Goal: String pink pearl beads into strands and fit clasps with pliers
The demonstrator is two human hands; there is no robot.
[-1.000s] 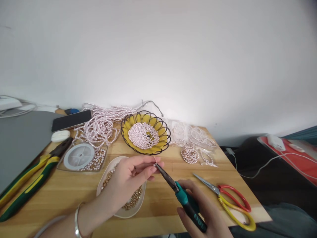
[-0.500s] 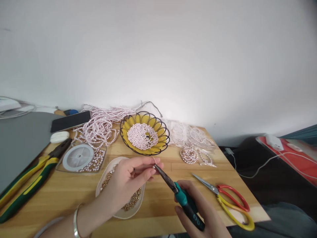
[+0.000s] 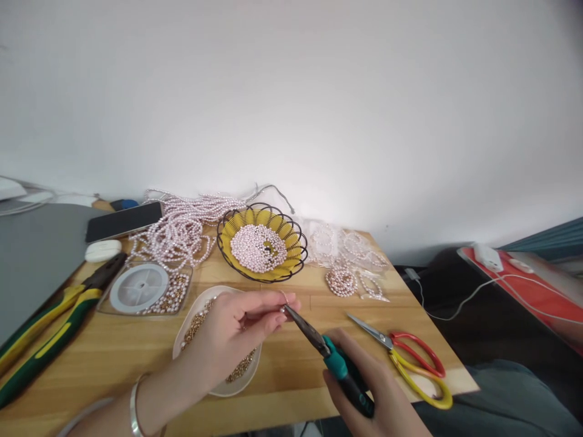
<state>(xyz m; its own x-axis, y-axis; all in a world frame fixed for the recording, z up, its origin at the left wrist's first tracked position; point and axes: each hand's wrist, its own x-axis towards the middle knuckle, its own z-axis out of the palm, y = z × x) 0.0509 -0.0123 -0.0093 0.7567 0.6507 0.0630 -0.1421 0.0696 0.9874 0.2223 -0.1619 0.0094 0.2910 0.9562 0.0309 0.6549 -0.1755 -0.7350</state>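
My left hand (image 3: 241,328) pinches a thin strand with tiny beads (image 3: 285,300) between thumb and fingers, above the right side of a white dish (image 3: 241,388) of gold and pale beads. Teal-and-black needle-nose pliers (image 3: 337,364) are gripped in my right hand (image 3: 373,388). Their tips touch or nearly touch the strand at my left fingertips; whether the jaws clamp it is too small to tell. Behind my hands, a yellow basket with a black wire rim (image 3: 298,233) holds pink pearl beads (image 3: 257,247).
Scissors (image 3: 410,358) lie right on the wooden table (image 3: 291,388), near coiled beads (image 3: 341,281) and plastic bags (image 3: 355,246). At left are green-yellow pliers (image 3: 59,328), a clear box with a spool (image 3: 139,287), a white case (image 3: 103,250), a phone (image 3: 124,222) and pearl strands (image 3: 177,233).
The view has shifted slightly, so the table items appear a little further left. Both hands keep nearly the same pose, with the pliers still at the left fingertips.
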